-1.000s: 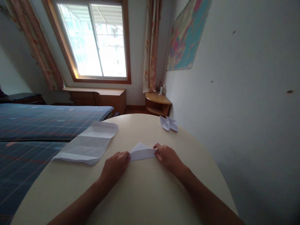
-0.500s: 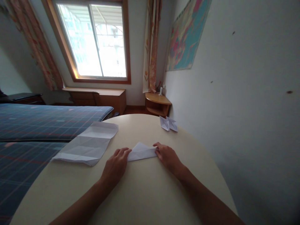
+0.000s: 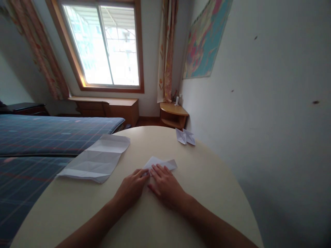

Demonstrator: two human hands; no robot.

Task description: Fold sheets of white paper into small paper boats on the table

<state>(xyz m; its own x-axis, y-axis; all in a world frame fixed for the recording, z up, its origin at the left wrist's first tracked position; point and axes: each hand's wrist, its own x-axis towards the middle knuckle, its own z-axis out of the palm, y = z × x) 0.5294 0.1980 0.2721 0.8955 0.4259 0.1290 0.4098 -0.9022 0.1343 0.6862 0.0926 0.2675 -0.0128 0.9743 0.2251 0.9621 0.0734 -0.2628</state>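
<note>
A small folded white paper [image 3: 162,163] lies on the round cream table [image 3: 207,179], near its middle. My right hand [image 3: 165,184] lies flat on the paper's near part with fingers stretched out, covering most of it. My left hand [image 3: 133,186] rests just left of it, fingertips touching the paper's left corner, fingers loosely extended. Only the paper's far edge and right corner show past my hands.
A larger creased white sheet [image 3: 97,159] hangs over the table's left edge. A finished folded paper figure [image 3: 185,136] sits at the far right rim. A bed with a blue plaid cover [image 3: 38,137] stands left; the wall [image 3: 258,103] runs close on the right.
My right hand has slid left from the paper's right end onto the paper and now presses it flat. The left hand stayed at the left corner.
</note>
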